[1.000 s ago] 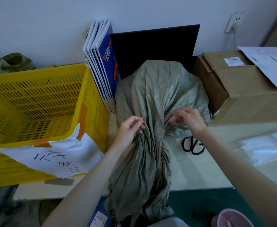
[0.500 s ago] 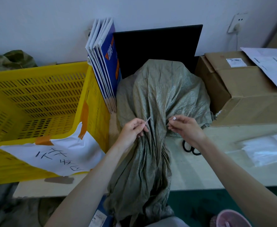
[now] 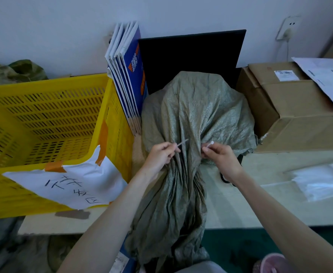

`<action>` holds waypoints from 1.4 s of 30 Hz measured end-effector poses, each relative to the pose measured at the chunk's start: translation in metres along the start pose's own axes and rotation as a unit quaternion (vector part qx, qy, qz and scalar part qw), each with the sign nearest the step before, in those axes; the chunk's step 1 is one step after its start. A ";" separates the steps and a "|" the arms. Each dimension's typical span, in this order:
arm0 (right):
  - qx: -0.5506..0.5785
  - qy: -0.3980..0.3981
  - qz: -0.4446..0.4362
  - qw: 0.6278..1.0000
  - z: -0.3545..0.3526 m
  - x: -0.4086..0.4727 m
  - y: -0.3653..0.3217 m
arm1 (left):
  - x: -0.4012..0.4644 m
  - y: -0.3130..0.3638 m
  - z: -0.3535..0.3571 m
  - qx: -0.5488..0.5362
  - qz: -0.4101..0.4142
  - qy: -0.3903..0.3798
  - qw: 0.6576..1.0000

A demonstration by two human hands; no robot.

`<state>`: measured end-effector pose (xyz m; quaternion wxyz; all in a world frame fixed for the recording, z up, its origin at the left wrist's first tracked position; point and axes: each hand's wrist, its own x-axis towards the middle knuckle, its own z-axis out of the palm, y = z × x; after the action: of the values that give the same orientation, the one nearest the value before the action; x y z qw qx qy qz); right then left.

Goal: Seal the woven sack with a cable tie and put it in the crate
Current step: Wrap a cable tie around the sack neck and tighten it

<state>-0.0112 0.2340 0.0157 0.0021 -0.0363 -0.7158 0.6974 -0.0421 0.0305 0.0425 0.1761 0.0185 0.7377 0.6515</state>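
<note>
A grey-green woven sack (image 3: 197,111) lies on the table, its loose mouth gathered into a neck that hangs over the front edge. A thin white cable tie (image 3: 182,143) runs behind that neck. My left hand (image 3: 160,154) pinches the pointed tail end on the left side. My right hand (image 3: 219,155) pinches the head end, which pokes up on the right side. The two ends stand apart above the neck. The yellow slotted crate (image 3: 49,107) stands to the left of the sack, open on top, with a handwritten paper taped to its front.
Blue and white folders (image 3: 129,75) lean between the crate and a black board (image 3: 191,56). A cardboard box (image 3: 299,107) with papers sits on the right. Black scissors (image 3: 223,179) lie partly hidden under my right wrist. A clear plastic bag (image 3: 319,182) lies near the right edge.
Both hands have drawn the cable tie's ends out from the sack's folds, so the tail and head now show above the gathered neck. The sack has not moved.
</note>
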 end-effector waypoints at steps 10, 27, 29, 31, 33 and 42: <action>0.029 -0.011 -0.014 0.999 -0.005 0.000 0.007 | -0.007 -0.007 0.003 0.032 0.040 -0.026 0.998; 0.273 -0.109 0.050 0.954 -0.013 0.001 0.017 | -0.006 -0.009 0.001 -0.153 -0.015 -0.007 0.988; 0.300 -0.122 0.054 0.944 -0.013 0.000 0.019 | -0.007 -0.009 0.002 -0.158 -0.007 -0.012 0.987; 0.313 -0.138 0.065 0.938 -0.010 0.000 0.019 | -0.007 -0.008 0.004 -0.158 0.001 -0.021 0.987; 0.318 -0.156 0.074 0.932 -0.008 0.000 0.015 | -0.006 -0.007 0.005 -0.161 0.010 -0.028 0.987; 0.305 -0.142 0.070 0.939 0.000 0.003 0.010 | -0.004 -0.011 0.005 -0.232 0.024 -0.008 0.972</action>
<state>-0.0132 0.2345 0.0057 -0.1375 0.0160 -0.4572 0.8785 -0.0345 0.0323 0.0325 0.1660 -0.0003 0.5644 0.8086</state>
